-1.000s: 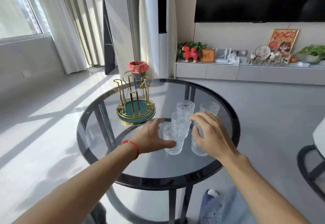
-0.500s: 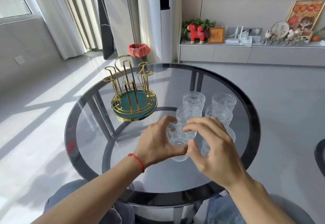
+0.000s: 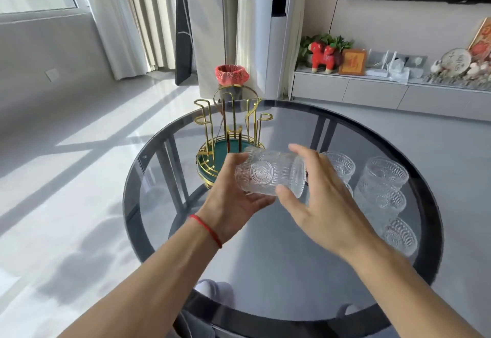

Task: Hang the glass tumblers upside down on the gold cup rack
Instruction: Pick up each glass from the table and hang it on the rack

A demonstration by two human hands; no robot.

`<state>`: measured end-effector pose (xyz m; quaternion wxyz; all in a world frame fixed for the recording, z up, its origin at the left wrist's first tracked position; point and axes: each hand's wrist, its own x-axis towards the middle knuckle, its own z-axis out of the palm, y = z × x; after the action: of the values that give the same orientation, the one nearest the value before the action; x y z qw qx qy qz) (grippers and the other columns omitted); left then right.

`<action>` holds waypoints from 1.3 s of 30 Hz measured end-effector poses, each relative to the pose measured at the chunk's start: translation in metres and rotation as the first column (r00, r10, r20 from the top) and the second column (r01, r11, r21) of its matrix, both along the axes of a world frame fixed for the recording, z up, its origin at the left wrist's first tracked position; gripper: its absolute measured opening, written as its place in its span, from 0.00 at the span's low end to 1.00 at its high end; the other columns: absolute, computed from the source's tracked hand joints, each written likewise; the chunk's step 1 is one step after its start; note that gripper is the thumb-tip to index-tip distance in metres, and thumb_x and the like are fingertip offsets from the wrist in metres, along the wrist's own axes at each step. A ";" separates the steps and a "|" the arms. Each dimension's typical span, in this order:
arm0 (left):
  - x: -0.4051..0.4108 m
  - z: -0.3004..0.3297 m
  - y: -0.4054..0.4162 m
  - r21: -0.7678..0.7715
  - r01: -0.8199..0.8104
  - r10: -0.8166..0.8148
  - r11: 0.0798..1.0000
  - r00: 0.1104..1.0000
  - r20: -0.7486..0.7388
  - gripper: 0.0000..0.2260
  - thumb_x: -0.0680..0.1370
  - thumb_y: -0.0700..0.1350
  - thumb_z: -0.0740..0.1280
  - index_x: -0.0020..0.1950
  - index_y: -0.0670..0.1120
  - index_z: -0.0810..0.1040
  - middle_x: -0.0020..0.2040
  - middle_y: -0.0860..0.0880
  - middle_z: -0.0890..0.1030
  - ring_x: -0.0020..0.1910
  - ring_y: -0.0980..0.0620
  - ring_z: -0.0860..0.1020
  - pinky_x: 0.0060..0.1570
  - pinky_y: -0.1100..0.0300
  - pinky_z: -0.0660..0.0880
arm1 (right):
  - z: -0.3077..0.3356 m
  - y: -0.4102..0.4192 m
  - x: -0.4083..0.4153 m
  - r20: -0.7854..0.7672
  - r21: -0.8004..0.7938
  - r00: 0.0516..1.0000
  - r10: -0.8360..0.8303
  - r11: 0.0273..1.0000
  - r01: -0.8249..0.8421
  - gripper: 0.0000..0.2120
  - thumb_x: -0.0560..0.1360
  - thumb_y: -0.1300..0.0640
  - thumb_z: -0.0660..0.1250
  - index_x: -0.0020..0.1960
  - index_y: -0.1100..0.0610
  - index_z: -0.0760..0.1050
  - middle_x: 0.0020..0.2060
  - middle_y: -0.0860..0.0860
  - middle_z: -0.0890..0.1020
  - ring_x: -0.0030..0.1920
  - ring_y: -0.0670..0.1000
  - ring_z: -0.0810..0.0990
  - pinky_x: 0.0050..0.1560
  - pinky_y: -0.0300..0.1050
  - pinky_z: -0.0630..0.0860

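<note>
On the round glass table [image 3: 265, 271] the gold cup rack [image 3: 231, 136] stands bare, while both hands, left hand [image 3: 236, 205] and right hand [image 3: 316, 205], clasp one tumbler [image 3: 268, 174] sideways, the other tumblers [image 3: 382, 186] still waiting.

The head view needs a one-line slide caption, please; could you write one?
Both hands, left hand and right hand, hold a clear embossed glass tumbler sideways above the round dark glass table, near the empty gold wire cup rack.
</note>
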<state>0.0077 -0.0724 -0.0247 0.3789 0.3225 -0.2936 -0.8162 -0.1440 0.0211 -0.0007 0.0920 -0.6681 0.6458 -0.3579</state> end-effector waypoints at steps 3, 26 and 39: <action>0.002 -0.004 -0.009 -0.009 0.046 -0.047 0.999 0.996 -0.082 0.25 0.79 0.54 0.63 0.72 0.41 0.74 0.66 0.35 0.80 0.64 0.35 0.79 0.68 0.40 0.74 | 0.006 -0.019 -0.002 0.036 0.091 0.999 -0.040 0.995 0.036 0.28 0.77 0.42 0.68 0.74 0.42 0.62 0.71 0.45 0.73 0.65 0.48 0.74 0.60 0.41 0.66; 0.010 -0.111 -0.100 -0.589 0.590 0.678 0.552 0.095 0.729 0.20 0.83 0.64 0.52 0.65 0.52 0.68 0.80 0.40 0.58 0.77 0.41 0.60 0.76 0.38 0.56 | 0.126 -0.249 -0.024 0.134 -0.216 0.968 -0.214 0.947 0.239 0.26 0.70 0.41 0.70 0.66 0.49 0.76 0.61 0.46 0.81 0.60 0.55 0.81 0.56 0.49 0.78; 0.011 -0.118 -0.107 -0.696 0.512 0.750 0.503 0.142 0.646 0.16 0.84 0.45 0.60 0.72 0.48 0.68 0.79 0.37 0.57 0.80 0.31 0.47 0.77 0.34 0.56 | 0.114 -0.346 -0.013 -0.163 0.187 0.987 -0.008 0.982 0.039 0.30 0.66 0.38 0.78 0.66 0.42 0.79 0.74 0.51 0.73 0.65 0.56 0.75 0.46 0.39 0.70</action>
<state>0.0191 -0.1799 -0.1428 0.2703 0.5596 -0.7794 -0.0802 -0.1566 -0.3250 0.1128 0.0983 -0.6752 0.6903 -0.2406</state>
